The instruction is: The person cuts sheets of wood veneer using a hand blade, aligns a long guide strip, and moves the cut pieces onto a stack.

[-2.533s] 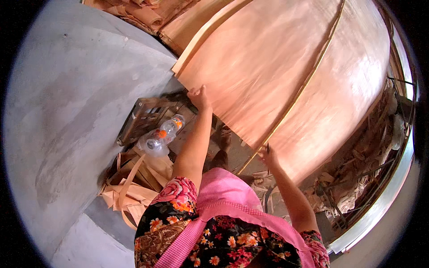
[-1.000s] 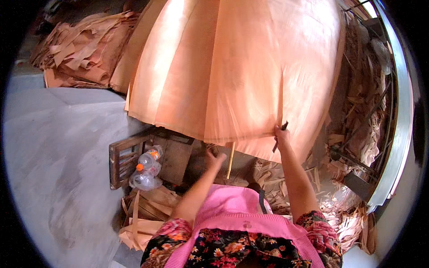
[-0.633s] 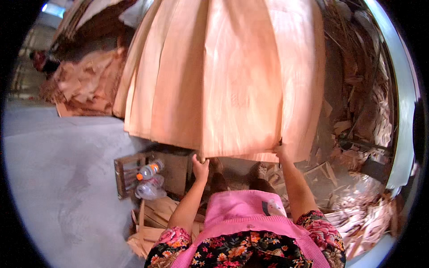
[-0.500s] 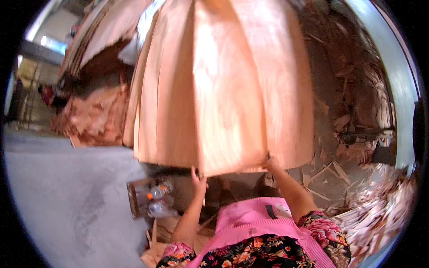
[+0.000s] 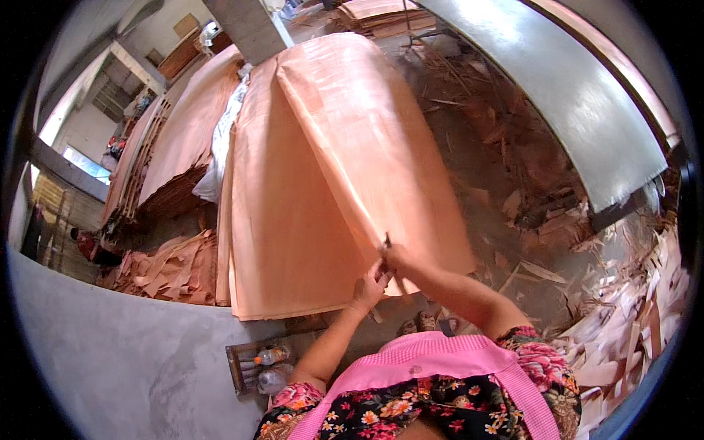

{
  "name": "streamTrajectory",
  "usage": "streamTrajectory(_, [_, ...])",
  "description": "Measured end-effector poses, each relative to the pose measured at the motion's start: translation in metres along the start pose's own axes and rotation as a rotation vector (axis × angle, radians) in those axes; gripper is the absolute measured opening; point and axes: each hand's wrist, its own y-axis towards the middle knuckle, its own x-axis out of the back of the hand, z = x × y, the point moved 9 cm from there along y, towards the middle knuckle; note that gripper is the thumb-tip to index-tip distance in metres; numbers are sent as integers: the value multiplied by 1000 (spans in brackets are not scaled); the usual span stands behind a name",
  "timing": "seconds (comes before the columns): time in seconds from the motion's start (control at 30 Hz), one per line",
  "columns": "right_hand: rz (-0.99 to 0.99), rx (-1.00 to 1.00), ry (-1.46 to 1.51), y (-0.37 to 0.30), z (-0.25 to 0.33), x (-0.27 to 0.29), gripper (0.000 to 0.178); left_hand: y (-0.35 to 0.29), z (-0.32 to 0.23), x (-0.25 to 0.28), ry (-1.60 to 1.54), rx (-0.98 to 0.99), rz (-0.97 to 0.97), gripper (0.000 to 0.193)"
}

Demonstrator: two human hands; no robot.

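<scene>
A broad stack of thin peach-coloured wood veneer sheets [image 5: 293, 220] fills the middle of the view, its near edge hanging over the grey concrete floor [image 5: 125, 367]. On top lies one narrower veneer sheet [image 5: 367, 139], running from the far end down to the person's hands, its long left edge raised slightly over the sheets beneath.

The right hand [image 5: 396, 258] is closed on the near part of that raised edge, with a small dark tool [image 5: 387, 240] poking up from the grip; what the tool is cannot be told. The left hand [image 5: 369, 287] sits just below and beside it, fingers [image 5: 379, 273] curled in a narrow pinch at the same edge, touching the sheet.

Veneer this thin probably splits along the grain, so the grip is best kept low and flat, both hands close together as they are, and the sheet drawn along its length instead of being bent across it.

To the right, torn veneer scraps [image 5: 623, 323] litter the ground. Below the stack's edge a small wooden crate [image 5: 246, 363] holds two plastic bottles [image 5: 271, 368].
</scene>
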Motion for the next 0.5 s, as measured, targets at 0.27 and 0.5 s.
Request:
streamTrajectory(0.27, [137, 94, 286, -87, 105, 128, 16, -47, 33, -96, 142, 95, -256, 90])
streamTrajectory(0.5, [312, 53, 548, -168, 131, 315, 11, -14, 27, -263, 226, 342, -340, 101])
